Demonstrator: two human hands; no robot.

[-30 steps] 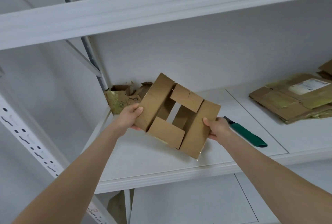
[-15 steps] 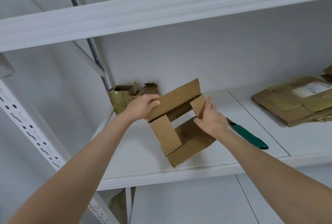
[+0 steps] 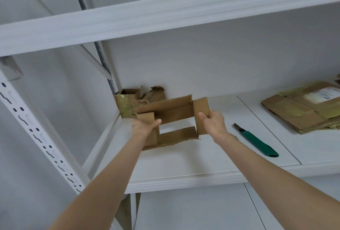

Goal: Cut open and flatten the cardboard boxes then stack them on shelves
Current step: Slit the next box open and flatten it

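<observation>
On shelf [image 3: 184,165]: one opened cardboard box [image 3: 171,111] stood at the left end.
Left hand [image 3: 145,128]: one, fingers gripped the left flap.
Right hand [image 3: 211,123]: one, thumb pinched the right flap.
Green knife [image 3: 257,142]: one, right of the box.
Flattened stack [image 3: 298,111]: one, far right.
Crumpled heap [image 3: 128,102]: one, behind.

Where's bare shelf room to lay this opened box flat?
Bare: front strip of the shelf between the held box and the front edge, left of the green knife; also the patch between knife and flattened stack. Crowded: back-left corner, with crumpled cardboard, and the right end.
</observation>
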